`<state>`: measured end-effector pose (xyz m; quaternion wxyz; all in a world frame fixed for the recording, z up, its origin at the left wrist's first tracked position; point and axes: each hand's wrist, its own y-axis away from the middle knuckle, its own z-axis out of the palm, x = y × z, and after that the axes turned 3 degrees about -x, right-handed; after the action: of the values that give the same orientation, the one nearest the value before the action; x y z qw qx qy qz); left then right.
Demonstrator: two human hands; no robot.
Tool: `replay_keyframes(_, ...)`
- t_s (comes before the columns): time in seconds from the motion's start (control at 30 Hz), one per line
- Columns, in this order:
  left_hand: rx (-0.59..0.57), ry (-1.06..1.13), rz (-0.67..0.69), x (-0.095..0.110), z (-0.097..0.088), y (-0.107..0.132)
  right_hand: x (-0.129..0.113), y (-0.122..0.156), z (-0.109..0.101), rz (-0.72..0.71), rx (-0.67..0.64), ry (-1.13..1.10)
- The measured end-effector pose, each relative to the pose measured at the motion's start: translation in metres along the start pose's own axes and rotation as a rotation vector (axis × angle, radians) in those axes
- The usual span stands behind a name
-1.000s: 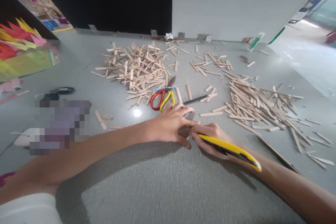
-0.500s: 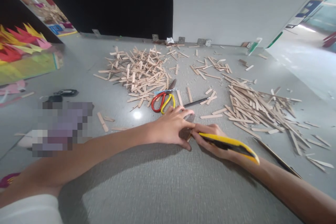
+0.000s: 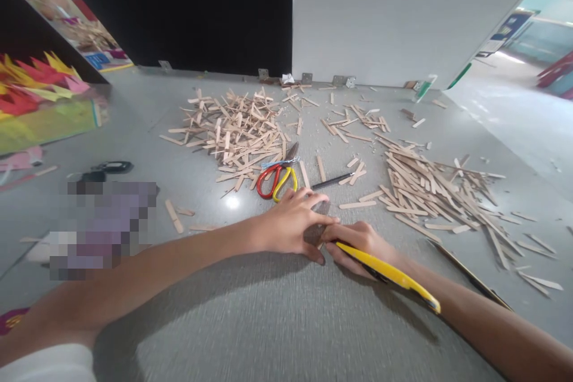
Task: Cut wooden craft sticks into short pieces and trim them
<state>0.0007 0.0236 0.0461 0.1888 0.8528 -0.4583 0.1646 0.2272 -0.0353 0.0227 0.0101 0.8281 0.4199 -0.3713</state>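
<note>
My right hand (image 3: 356, 242) is closed around a yellow and black utility knife (image 3: 391, 271), whose handle slants back over my wrist. Its blade end is hidden by my fingers. Close against it, my left hand (image 3: 290, 224) rests low over the table, fingers spread and the thumb apart. A shaded brownish patch shows between thumb and index finger; what lies there I cannot make out. Just beyond my left hand are scissors (image 3: 277, 179) with one red and one yellow handle. A dark pen-like stick (image 3: 332, 181) lies beside them.
Wooden craft sticks form a heap (image 3: 237, 128) behind the scissors and a pile (image 3: 430, 191) on the right. A long thin dark strip (image 3: 470, 274) lies by my right forearm. Black and white panels (image 3: 403, 18) stand at the back. A pixelated object (image 3: 111, 221) lies left.
The knife handle has swung lower and turned, with its yellow back showing more. My right hand has shifted slightly. My left hand stays in about the same place; the whole view has tilted a little.
</note>
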Motion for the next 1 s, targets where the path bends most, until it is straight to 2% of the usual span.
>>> replay_keyframes(0.17, 0.038, 0.031, 0.018, 0.0, 0.0, -0.001, -0.004, 0.002, -0.001, -0.037, 0.098, 0.02)
replay_keyframes(0.3, 0.108, 0.076, -0.005, 0.001, -0.001, 0.001, -0.006, 0.005, 0.0, 0.077, 0.282, 0.105)
replay_keyframes(0.47, -0.015, 0.212, -0.04, 0.011, -0.008, 0.011, -0.007, 0.007, 0.005, 0.221, 0.413, 0.104)
replay_keyframes(0.57, -0.071, 0.261, -0.132, 0.016, -0.01, 0.014, -0.007, 0.006, 0.007, 0.262, 0.464, 0.103)
replay_keyframes(0.67, -0.087, 0.226, -0.214, 0.021, -0.011, 0.017, -0.006, 0.005, 0.008, 0.265, 0.5, 0.107)
replay_keyframes(0.87, -0.131, 0.113, -0.209, 0.032, -0.008, 0.022, -0.007, 0.0, 0.007, 0.304, 0.558, 0.088)
replay_keyframes(0.93, -0.09, 0.137, -0.212, 0.034, -0.009, 0.022, -0.009, -0.003, 0.005, 0.329, 0.582, 0.078)
replay_keyframes(1.0, 0.02, 0.295, -0.227, 0.036, -0.014, 0.024, -0.011, -0.006, 0.004, 0.351, 0.598, 0.072)
